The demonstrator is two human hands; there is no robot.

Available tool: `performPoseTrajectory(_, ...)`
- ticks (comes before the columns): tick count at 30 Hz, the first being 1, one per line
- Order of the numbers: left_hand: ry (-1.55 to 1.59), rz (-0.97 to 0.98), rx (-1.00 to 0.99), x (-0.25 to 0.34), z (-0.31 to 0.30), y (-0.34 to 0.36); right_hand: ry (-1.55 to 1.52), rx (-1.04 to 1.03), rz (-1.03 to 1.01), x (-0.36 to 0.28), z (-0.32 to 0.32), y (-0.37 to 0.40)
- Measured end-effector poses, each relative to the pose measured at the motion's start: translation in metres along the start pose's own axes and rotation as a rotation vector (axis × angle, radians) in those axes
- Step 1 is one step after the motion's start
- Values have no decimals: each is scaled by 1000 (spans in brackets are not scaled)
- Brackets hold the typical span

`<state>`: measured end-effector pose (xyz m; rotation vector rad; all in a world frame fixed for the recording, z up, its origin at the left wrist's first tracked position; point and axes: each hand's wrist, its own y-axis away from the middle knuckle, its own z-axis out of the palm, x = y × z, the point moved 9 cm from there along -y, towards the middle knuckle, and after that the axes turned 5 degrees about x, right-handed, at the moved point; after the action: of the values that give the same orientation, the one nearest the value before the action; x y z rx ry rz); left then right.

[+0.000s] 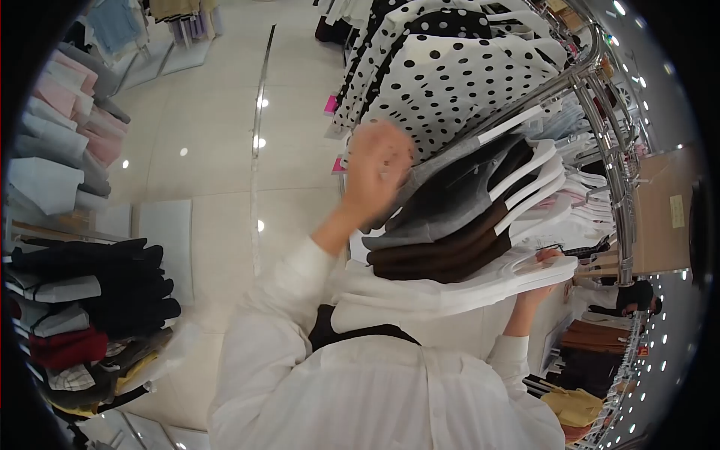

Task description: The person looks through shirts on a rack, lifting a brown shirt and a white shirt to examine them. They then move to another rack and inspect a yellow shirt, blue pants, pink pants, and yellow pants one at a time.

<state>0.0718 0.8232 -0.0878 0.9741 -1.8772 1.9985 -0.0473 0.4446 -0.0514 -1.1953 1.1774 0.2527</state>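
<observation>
Far left: shelves of folded clothes point(97, 281), dark stack at the shelf edge, pale and pink ones above it; glossy tiled floor point(202, 150) next. The person wears a white shirt point(360, 390). Left hand point(375, 169) is raised mid-frame and motion-blurred, against the top of a grey garment point(450, 199); fingers look curled, but I cannot tell whether it grips the fabric or only touches it. Below the grey one lie brown garments point(442, 259) and a white one nearest the chest, all on white hangers point(525, 274) fanned in one bundle. Above them, polka-dot garments point(457, 82) hang on the chrome rail point(592, 67). Right hand point(544, 262) is closed round the hanger necks near the rail's upright post. Cardboard box point(664, 210) at far right. Judged from this: the dotted pieces are on the rail, while the grey-brown-white bundle seems carried in hand, not hung.
</observation>
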Motion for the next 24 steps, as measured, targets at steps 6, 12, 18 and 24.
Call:
performPoseTrajectory(6,167,-401,264,-88,24,-64,-62,-11,-47,-1,7,-1)
performPoseTrajectory(12,93,26,-349,15,118,-7,33,-44,-109,-6,2,4)
performPoseTrajectory(18,29,-20,-309,20,121,-4,163,73,-111,-17,2,4)
performPoseTrajectory(24,246,-333,-291,-2,117,-2,150,118,-89,-15,-1,4)
